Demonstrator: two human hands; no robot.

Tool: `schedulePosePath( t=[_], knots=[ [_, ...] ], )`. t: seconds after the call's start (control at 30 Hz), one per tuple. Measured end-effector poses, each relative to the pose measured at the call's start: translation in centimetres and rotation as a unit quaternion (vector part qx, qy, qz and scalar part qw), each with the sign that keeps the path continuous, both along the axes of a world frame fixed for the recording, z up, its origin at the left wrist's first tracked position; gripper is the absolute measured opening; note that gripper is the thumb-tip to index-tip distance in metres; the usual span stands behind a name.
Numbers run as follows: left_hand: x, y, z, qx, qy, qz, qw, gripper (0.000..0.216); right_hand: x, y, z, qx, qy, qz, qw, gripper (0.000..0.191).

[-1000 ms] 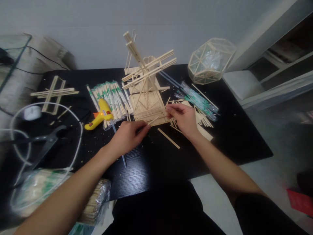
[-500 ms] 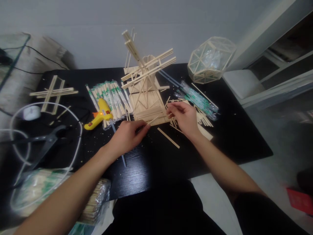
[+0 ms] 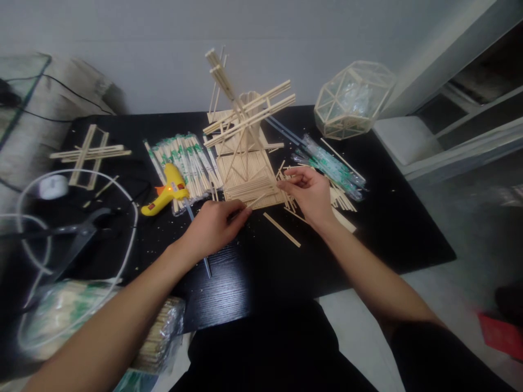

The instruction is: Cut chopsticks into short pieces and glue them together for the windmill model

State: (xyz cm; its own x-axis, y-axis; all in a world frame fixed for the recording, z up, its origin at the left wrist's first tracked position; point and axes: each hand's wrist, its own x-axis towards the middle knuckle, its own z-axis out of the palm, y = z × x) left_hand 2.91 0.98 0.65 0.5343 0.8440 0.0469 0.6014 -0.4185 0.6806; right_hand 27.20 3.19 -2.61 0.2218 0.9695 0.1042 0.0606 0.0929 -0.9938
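Observation:
My left hand [image 3: 223,224] pinches a thin wooden stick [image 3: 258,200] between thumb and fingers. The stick slants up to the right over the near edge of a windmill-like model [image 3: 249,163] built of chopsticks. This model has crossed blades [image 3: 249,113] and a slatted base. My right hand [image 3: 307,195] hovers by the base's right side, thumb and forefinger apart, with nothing visible between them. Beneath it lies a pile of short cut sticks [image 3: 343,200], partly hidden by the hand. One loose stick [image 3: 281,229] rests on the black table between my hands.
A yellow glue gun [image 3: 166,190] lies left, beside wrapped chopsticks [image 3: 186,163]. Farther left are a crossed stick frame [image 3: 90,155], pliers [image 3: 84,231] and a looped white cable [image 3: 137,218]. A faceted stick-framed globe [image 3: 352,100] stands back right, near plastic wrappers [image 3: 335,169].
My right thumb and forefinger have spread apart and shifted slightly. My left hand still holds the stick in the same place.

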Motion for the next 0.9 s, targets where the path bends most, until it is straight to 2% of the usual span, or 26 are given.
schedulePosePath(
  t=[0.2, 0.37, 0.47, 0.57, 0.63, 0.77, 0.9],
  knots=[
    [0.0, 0.0, 0.1, -0.001, 0.003, 0.001, 1.000, 0.035, -0.2, -0.1, 0.5, 0.012, 0.004, 0.016, 1.000, 0.023],
    [0.0, 0.0, 0.0, 0.005, 0.002, -0.003, 1.000, 0.035, 0.0, 0.0, 0.1, -0.010, -0.013, -0.005, 1.000, 0.024],
    [0.1, 0.0, 0.0, 0.003, 0.002, -0.002, 1.000, 0.036, -0.1, 0.0, 0.0, 0.018, -0.021, -0.008, 1.000, 0.034],
    [0.1, 0.0, 0.0, 0.006, 0.000, 0.003, 1.000, 0.035, -0.5, -0.4, 0.3, 0.029, -0.026, 0.044, 0.998, 0.036],
    [0.1, 0.0, 0.0, 0.007, -0.003, 0.002, 1.000, 0.036, -0.9, -0.9, 0.7, 0.000, -0.016, 0.103, 0.995, 0.029],
    [0.0, -0.1, 0.0, 0.007, -0.010, -0.005, 1.000, 0.037, -1.5, -1.4, 1.1, -0.040, -0.019, 0.206, 0.978, 0.032],
    [0.0, -0.1, 0.0, 0.009, -0.015, -0.014, 1.000, 0.034, -1.8, -1.5, 0.8, -0.041, -0.017, 0.219, 0.975, 0.032]
  ],
)
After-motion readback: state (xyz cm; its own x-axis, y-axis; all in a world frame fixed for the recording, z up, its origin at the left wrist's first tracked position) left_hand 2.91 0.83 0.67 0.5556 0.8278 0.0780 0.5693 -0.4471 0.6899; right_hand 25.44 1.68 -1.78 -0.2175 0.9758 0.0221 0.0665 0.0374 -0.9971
